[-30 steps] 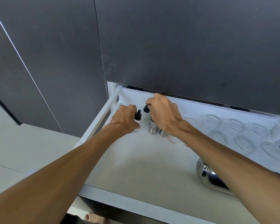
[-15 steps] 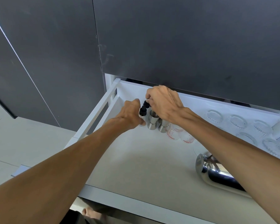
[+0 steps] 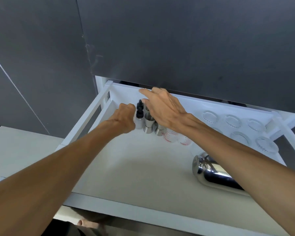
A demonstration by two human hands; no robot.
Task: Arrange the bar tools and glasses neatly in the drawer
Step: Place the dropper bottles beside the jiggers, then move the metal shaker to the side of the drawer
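A white drawer [image 3: 85,123] stands pulled out below dark cabinet fronts. At its back left, two small bottles with black dropper tops [image 3: 139,114] stand side by side. My left hand [image 3: 124,119] is closed around the nearer bottle. Two steel jiggers [image 3: 149,123] stand just right of the bottles, then two small measuring glasses with red marks [image 3: 171,137]. My right hand [image 3: 162,108] hovers over the jiggers with fingers spread, holding nothing. A steel shaker [image 3: 213,172] lies on its side at the front right, partly under my right forearm.
Several clear glasses [image 3: 232,121] stand upside down in two rows at the drawer's back right. The drawer's floor in the middle and front left is bare. The dark cabinet front [image 3: 177,48] overhangs the drawer's back edge.
My left hand has brought its bottle right against the other one. My right hand has let go of the second bottle, lifted and spread its fingers.
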